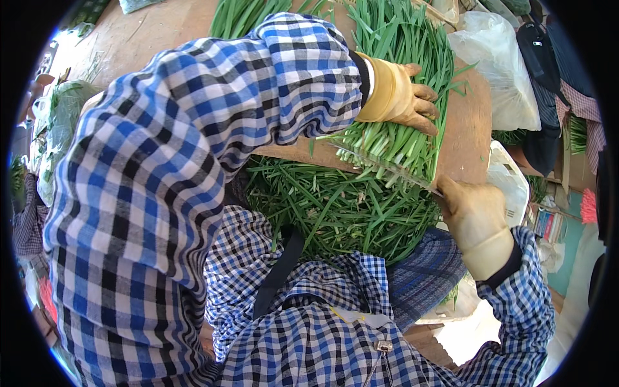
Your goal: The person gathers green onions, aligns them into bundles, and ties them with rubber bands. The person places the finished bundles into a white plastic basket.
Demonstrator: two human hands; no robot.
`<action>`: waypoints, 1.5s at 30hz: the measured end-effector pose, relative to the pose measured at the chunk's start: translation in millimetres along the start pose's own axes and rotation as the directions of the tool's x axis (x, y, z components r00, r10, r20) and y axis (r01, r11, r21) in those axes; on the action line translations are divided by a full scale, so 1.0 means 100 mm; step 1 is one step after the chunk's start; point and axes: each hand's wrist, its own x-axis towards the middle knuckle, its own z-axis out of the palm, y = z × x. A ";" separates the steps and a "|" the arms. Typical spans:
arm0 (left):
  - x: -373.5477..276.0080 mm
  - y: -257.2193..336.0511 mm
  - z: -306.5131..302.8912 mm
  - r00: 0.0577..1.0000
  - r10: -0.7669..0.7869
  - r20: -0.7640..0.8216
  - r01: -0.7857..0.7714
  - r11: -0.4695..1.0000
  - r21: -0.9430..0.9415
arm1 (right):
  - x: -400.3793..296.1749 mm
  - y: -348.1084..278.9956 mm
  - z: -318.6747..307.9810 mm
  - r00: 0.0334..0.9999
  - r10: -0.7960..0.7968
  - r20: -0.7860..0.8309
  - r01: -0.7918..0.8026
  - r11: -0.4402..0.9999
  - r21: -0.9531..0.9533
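Note:
A thick bunch of garlic chives [399, 36] lies on a wooden board [466, 121], pale stem ends towards me. My left hand [404, 96], in a cream rubber glove, presses on the bunch from above with its fingers curled over the stalks. In the same kind of glove, my right hand [476, 220] grips a knife whose handle is hidden in the fist. The thin knife blade [391, 168] reaches left across the stem ends, at the board's near edge. Below that edge, a heap of loose green leaves and trimmings [338, 208] fills the space before my lap.
More chives [246, 17] lie farther back on the board. A bulging translucent plastic bag [498, 67] stands at the right, above a white plastic crate [508, 179]. Bagged greens [67, 121] are at the left. Another person's dark clothing [537, 63] shows at the far right.

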 end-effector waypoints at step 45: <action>0.19 -0.11 -0.12 0.990 -0.086 0.111 0.076 0.993 0.087 | 0.59 -0.60 0.57 0.998 0.052 -0.029 -0.045 0.977 0.210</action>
